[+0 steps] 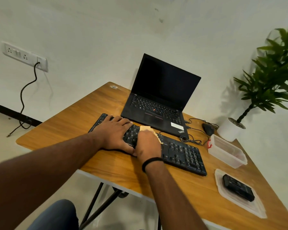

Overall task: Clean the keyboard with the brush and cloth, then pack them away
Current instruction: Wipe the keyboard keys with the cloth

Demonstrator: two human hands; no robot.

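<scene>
A wooden table (70,130) stands against a pale wall (90,30); a wall socket strip (24,55) at the left carries one black cable (27,90) trailing down to the floor. A potted plant (271,77) in a white pot sits at the table's far right corner. An open black laptop (161,97), screen dark, occupies the rear centre of the table; directly in front of it lies the black keyboard (183,153), set at an angle, its left end under the hands. The left hand (116,131) lies flat on the left part of the keyboard, fingers extended and together, thumb at the near edge. The right hand (148,145), a black band at the wrist, grips the tan cloth (146,128) bunched beneath the palm and presses it on the keys just beside the left hand. A clear plastic container (228,151) stands right of the keyboard, something red (209,144) at its near-left corner; its lid (253,208) lies nearer, bearing a small black object (238,187), identity not discernible. A black mouse (208,129) rests behind the container; its coiled cord (189,139) lies by the laptop's front corner.
</scene>
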